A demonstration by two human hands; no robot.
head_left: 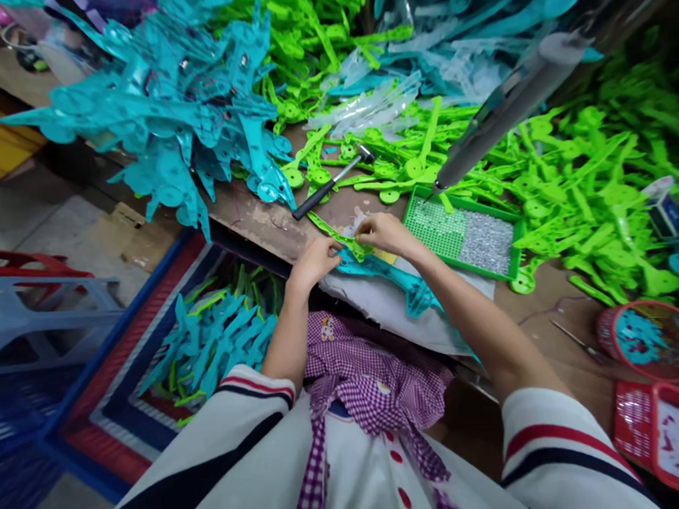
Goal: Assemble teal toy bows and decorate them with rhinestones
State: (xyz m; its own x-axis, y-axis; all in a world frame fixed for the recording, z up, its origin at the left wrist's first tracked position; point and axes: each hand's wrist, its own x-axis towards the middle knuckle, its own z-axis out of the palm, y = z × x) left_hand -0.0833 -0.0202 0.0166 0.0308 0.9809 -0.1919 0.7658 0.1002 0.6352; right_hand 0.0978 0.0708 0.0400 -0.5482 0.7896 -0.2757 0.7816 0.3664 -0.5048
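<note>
A long, shiny blue plastic piece [384,271] lies at the edge of the brown table [262,218], over a white sheet [426,328]. A thin, bright green plastic piece [356,248] meets its left end. The left hand [315,263] has its fingers bent almost together there; the right hand [386,234] has its fingertips pinched close by the green one. The fingers hide what is between them, so I can't tell what they grip. The right arm hides part of the blue one's far end. I count one black-handled metal hammer [318,198] and one flat green tray [426,231] with tiny silver bits.
</note>
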